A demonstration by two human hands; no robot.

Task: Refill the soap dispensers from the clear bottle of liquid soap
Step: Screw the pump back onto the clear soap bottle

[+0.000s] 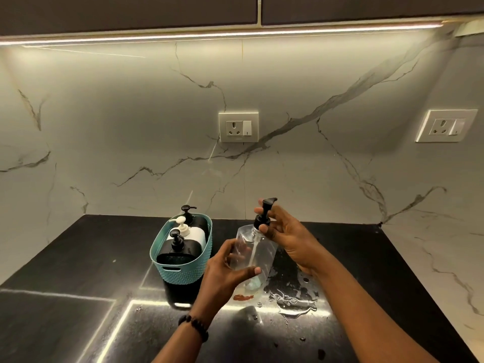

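Clear bottle (255,255) gripped in left hand (225,271), right hand (285,234) pinching its black pump (264,213)

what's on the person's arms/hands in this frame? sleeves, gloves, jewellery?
Both forearms are bare as far as the frame shows: no sleeves, no gloves. The left hand has a bracelet of dark round beads around its wrist. The right hand and its wrist show no band or watch. No rings can be made out on the visible fingers.
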